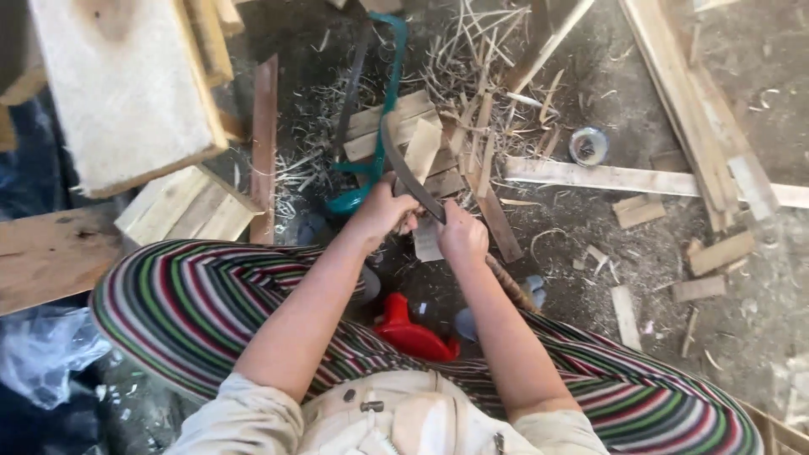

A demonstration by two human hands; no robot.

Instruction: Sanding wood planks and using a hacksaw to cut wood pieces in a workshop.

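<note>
Gripping the curved blade, both hands' fingers around it.

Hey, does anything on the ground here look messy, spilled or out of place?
Yes. Wood shavings and offcuts lie scattered over the dirt floor ahead of the hands, and loose planks lie criss-crossed at odd angles. A small round tin sits among them.

Woodworking yard, wood offcuts, shavings
</note>
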